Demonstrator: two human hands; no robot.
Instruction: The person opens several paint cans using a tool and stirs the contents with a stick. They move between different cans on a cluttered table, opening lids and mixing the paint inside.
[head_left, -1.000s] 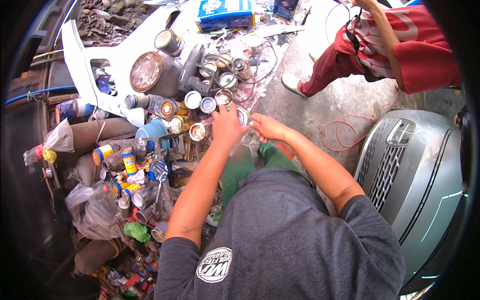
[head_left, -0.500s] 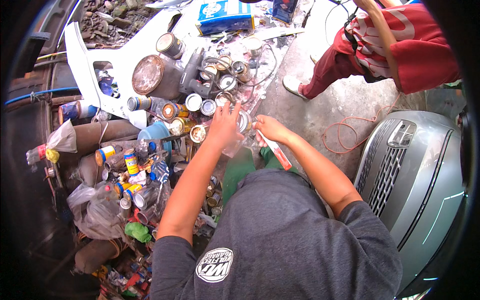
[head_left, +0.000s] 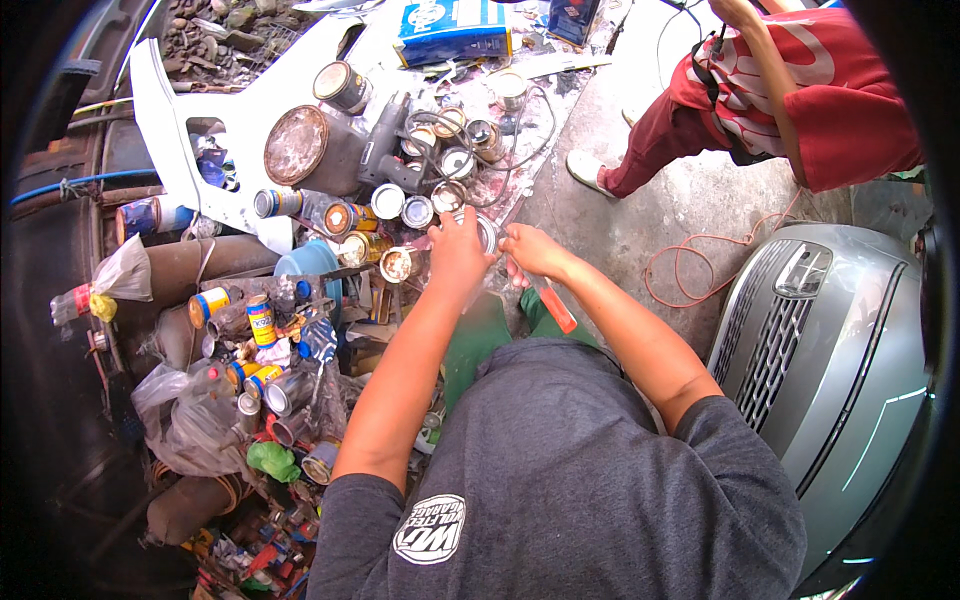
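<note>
My left hand is closed on an open silver can at the edge of the littered work surface. Close on its right, my right hand holds a flat tool, pale with an orange-red end that hangs toward me. The tool's upper part is hidden by my fingers. Just beyond my hands stand several paint cans, some with stained tops, a grey heat gun with a looped cord and a round grimy container.
A person in red stands at upper right. A silver car bumper is on my right, with an orange hose on the concrete. Bags, cans and a blue bucket crowd my left. A white panel lies behind them.
The orange-red tool came into view below my right hand half a second ago and now sits slightly further right. My left fingers have lowered onto the can after being raised half a second ago.
</note>
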